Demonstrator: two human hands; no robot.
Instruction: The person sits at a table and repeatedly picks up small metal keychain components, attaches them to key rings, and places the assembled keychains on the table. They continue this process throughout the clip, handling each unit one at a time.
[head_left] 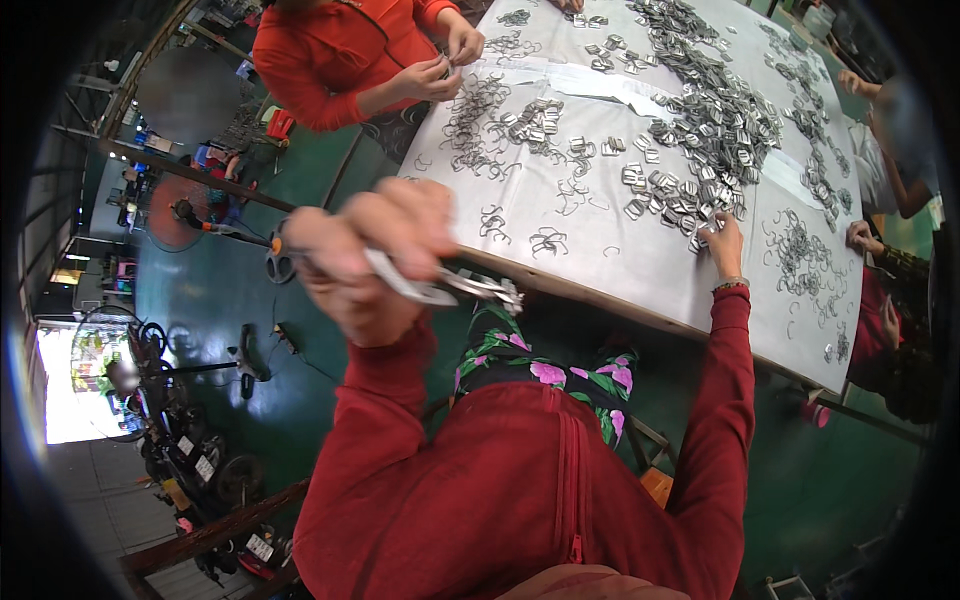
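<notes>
My left hand [370, 260] is raised close to the camera, left of the table, blurred by motion. Its fingers are closed round a curved silvery metal piece [410, 280]. Small metal pieces [490, 290] hang out past the fingers; their exact kind is smeared. On the table, my right hand [724, 246] reaches to the near edge of a large heap of flat metal buckles [720, 130]. Its fingertips are pinched together at one of the buckles, partly hidden by the fingers.
Thin curved wire hooks [480, 125] lie scattered on the white-covered table [600, 275], with more hooks [800, 255] at right. A person in orange-red [330, 60] works at the far left. Other people's hands [862, 236] are along the right side. A fan [178, 212] stands left.
</notes>
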